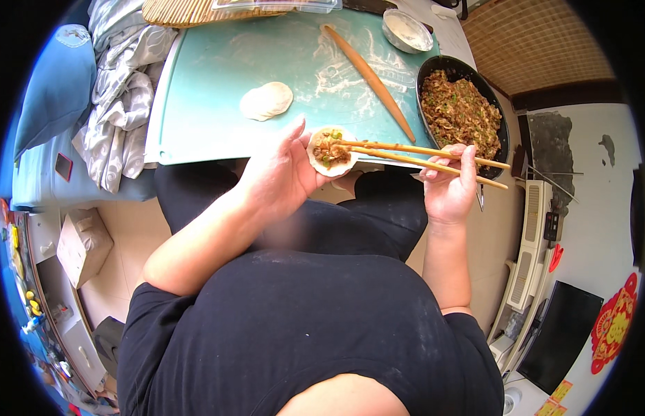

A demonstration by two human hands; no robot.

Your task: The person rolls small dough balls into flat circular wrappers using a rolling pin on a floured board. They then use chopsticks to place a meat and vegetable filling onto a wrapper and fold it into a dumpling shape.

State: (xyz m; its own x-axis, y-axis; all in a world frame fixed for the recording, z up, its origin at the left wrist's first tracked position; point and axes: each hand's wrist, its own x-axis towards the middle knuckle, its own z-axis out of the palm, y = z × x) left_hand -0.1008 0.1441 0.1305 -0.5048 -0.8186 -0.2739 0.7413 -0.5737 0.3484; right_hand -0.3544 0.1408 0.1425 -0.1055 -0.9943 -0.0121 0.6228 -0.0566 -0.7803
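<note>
In my left hand (281,173) lies a round dumpling wrapper (345,166), held just off the near edge of the board. A mound of minced filling (329,148) with green bits sits in its middle. My right hand (450,187) grips a pair of wooden chopsticks (405,148), their tips touching the filling. To the right, a black pan (504,132) holds a large heap of the same filling (461,111). A small stack of pale wrappers (267,101) rests on the board beyond my left hand.
The turquoise board (211,76) carries a wooden rolling pin (371,83) and patches of flour. A bowl of flour (407,31) stands at the far right, beside the pan. At the far left are a woven tray (190,12) and crumpled grey cloth (125,104).
</note>
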